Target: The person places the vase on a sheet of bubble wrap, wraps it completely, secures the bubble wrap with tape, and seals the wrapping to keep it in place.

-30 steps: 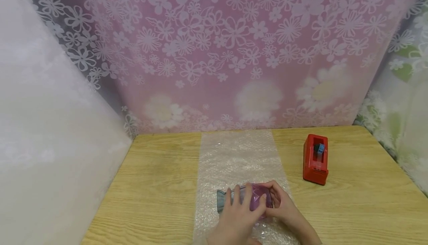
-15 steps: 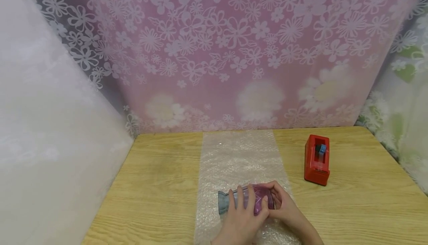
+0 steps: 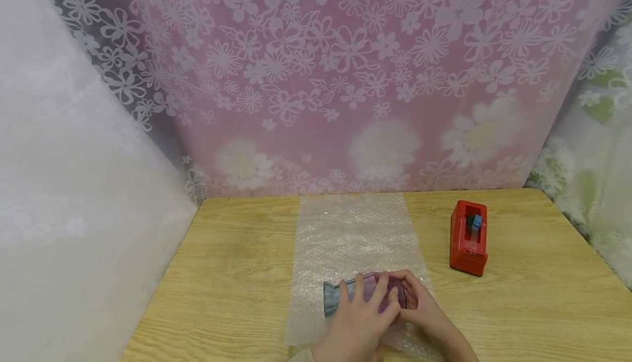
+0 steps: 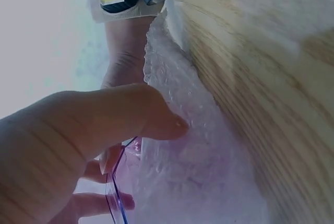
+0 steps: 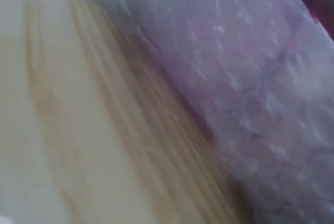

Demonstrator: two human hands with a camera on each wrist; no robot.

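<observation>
A faceted glass vase [image 3: 370, 286], grey-blue at one end and purple at the other, lies on its side on a strip of bubble wrap [image 3: 353, 230]. My left hand [image 3: 356, 315] holds it from above, fingers spread across its body. In the left wrist view the thumb [image 4: 162, 119] presses a raised flap of bubble wrap [image 4: 193, 166] against the near side of the vase. My right hand [image 3: 419, 304] grips the purple end, thumb and fingers at its rim. Bubble wrap with a purple tint behind it fills much of the right wrist view.
A red tape dispenser [image 3: 469, 238] with a blue roll stands on the wooden table [image 3: 237, 263] to the right. Flowered pink cloth [image 3: 316, 88] hangs along the back edge, with pale cloth [image 3: 99, 214] on the left side.
The near end of the bubble wrap has been lifted toward the vase, baring table at the bottom. My left fingers have shifted slightly on the vase; the right hand keeps its place.
</observation>
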